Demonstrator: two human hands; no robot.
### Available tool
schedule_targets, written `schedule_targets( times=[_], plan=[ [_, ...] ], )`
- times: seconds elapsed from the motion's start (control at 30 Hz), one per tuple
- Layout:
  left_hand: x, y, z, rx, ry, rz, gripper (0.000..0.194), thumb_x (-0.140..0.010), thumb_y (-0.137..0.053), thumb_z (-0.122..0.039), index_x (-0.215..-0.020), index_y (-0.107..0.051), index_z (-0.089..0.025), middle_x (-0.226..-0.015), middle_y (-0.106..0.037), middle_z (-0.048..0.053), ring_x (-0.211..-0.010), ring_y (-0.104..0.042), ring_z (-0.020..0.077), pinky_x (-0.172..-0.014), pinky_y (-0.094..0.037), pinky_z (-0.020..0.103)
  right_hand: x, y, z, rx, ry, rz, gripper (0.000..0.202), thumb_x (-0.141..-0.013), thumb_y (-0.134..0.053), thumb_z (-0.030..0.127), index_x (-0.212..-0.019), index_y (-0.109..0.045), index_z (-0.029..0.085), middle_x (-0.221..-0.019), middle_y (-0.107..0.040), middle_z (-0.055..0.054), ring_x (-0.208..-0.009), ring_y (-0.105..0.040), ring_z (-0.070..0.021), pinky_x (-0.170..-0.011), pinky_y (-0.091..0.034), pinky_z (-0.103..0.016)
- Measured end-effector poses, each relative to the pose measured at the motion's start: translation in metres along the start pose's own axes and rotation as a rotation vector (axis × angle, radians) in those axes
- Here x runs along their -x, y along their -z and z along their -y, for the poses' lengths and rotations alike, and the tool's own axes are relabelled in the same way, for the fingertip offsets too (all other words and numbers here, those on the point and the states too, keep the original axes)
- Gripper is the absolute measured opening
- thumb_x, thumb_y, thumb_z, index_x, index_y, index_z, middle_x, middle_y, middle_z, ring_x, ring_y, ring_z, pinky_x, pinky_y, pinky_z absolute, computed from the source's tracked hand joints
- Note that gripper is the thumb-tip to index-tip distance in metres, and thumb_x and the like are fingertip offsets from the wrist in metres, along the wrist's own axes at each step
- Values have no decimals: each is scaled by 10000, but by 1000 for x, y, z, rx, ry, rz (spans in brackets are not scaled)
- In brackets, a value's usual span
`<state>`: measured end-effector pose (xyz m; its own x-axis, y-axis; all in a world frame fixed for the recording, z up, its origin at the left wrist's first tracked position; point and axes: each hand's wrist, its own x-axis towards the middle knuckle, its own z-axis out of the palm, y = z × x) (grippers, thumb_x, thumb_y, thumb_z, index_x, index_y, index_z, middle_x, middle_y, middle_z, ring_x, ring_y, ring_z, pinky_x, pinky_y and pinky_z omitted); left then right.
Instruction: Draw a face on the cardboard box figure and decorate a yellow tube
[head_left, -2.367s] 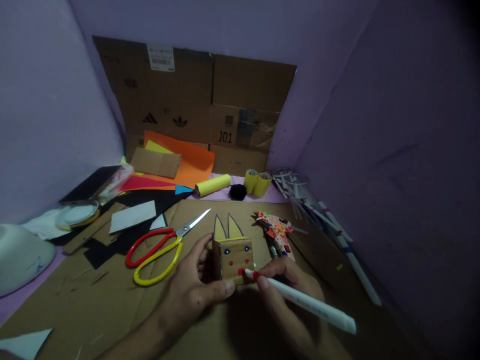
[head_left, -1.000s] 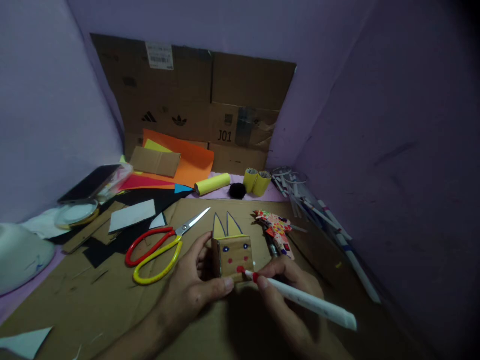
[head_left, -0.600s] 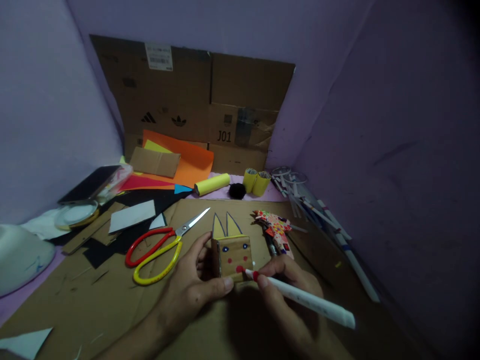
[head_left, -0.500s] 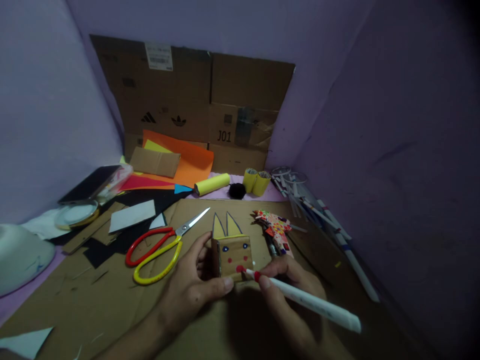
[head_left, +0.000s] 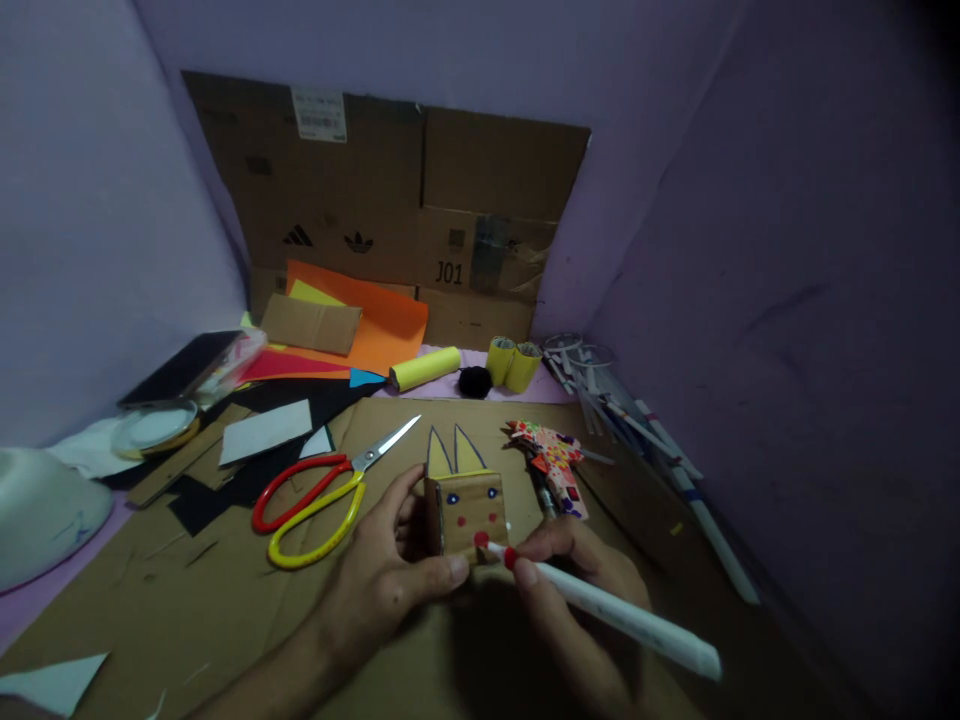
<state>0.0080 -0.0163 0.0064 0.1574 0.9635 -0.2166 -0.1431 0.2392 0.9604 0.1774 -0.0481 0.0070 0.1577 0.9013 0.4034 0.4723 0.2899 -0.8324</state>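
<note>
Currently, a small brown cardboard box (head_left: 484,505) with two pointed yellow ears (head_left: 466,452) is held slightly tilted above the cardboard sheet (head_left: 225,625) at the near middle of the counter, between the two hands. It is gripped at its side and lower edge by the left hand (head_left: 397,575), whose thumb is pressed along the bottom of the front while the other fingers are wrapped around the side and partly hidden. A white marker (head_left: 630,617) is pinched near its red collar between the thumb and forefinger of the right hand (head_left: 581,585); the remaining fingers are curled beneath and mostly hidden. The marker's tip is aimed at the lowest and largest red spot (head_left: 481,539) on the box, though whether it is touching cannot be told. Two smaller red dots and two dark blue eyes are seen above that spot. Scissors (head_left: 360,468) with one red and one yellow handle are laid open-handled beside the left hand, and a gun-shaped tool (head_left: 555,457) covered in a bright pattern is placed beyond the right hand. Farther back, a yellow tube (head_left: 425,369), a black fluffy ball (head_left: 475,382) and two upright yellow rolls (head_left: 523,368) are lined up before a propped cardboard panel (head_left: 502,160).
</note>
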Motion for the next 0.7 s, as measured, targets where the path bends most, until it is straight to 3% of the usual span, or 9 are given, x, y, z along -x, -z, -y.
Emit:
schedule_targets(
  times=[0.2,0.4,0.7],
  plan=[
    [-2,3,3,-5,16,-9,1029,-543,-840,-273,-1414,-316,-114,-1327,-602,177,-1170,-599,332,-899,-532,353,-1,4,-3,-89,-45,-3,174,-778,-611,326,-643,-626,217,-496,-576,26,-446,-502,-127,-441,-355,-225],
    [-3,3,0,39,16,13,931,-549,-842,-249,-1361,-397,-153,-1256,-662,135,-1153,-614,320,-902,-522,348,-14,8,-21,-289,-126,-69,198,-787,-633,356,-667,-599,202,-454,-460,62,-391,-367,-91,-379,-247,-204],
    [-2,4,2,-2,12,18,991,-555,-852,-266,-1392,-342,-118,-1298,-625,179,-1169,-602,342,-932,-511,380,-18,8,-5,-82,-103,1,203,-786,-599,345,-645,-618,200,-475,-539,38,-428,-448,-111,-414,-282,-221]
  ],
)
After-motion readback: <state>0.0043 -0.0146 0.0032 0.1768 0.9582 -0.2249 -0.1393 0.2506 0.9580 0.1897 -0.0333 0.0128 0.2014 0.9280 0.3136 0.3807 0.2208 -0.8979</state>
